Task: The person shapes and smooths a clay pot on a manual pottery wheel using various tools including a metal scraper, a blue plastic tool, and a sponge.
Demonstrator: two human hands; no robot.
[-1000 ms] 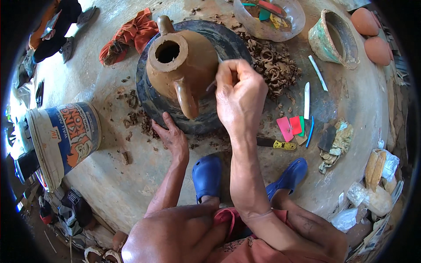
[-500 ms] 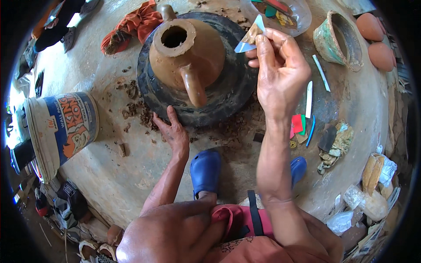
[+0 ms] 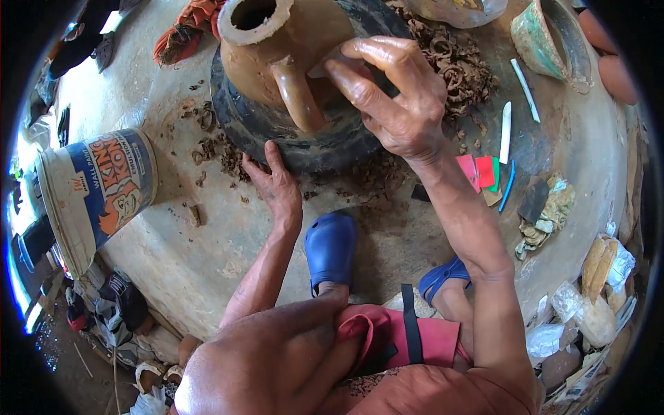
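- Far left, the white-and-blue bucket (image 3: 100, 197) lies on its side, and a stretch of floor with scattered clay crumbs (image 3: 205, 149) parts it from the work: that's elbow room on this flank.
- Next along, the left hand (image 3: 279, 190) grasps nothing; its fingers are spread, thumb up at the near rim of the black wheel (image 3: 242, 117). Whether it presses there, one cannot tell.
- In the middle sits the clay pot (image 3: 249, 69), upright on that wheel, its mouth cut by the upper edge of the view. The near handle (image 3: 296, 97) juts toward the person, a hard edge for any stroke to skirt.
- Just right of the handle, here's the action! The right hand (image 3: 398, 97) pinches a thin pale scraper (image 3: 324, 68) between thumb and fingers, close against the pot's wall. It looks like a scraping or smoothing pass; contact is hard to confirm.
- The next stroke, by this reckoning, calls for a light, even touch along the curve, with the wheel turned by the left hand to present fresh wall.
- Right again, heaped shavings (image 3: 463, 76) crowd the wheel's side; beyond them, coloured chips (image 3: 478, 171) and a white blade (image 3: 505, 131) lie well apart from the pot, leaving the wrist a lane.
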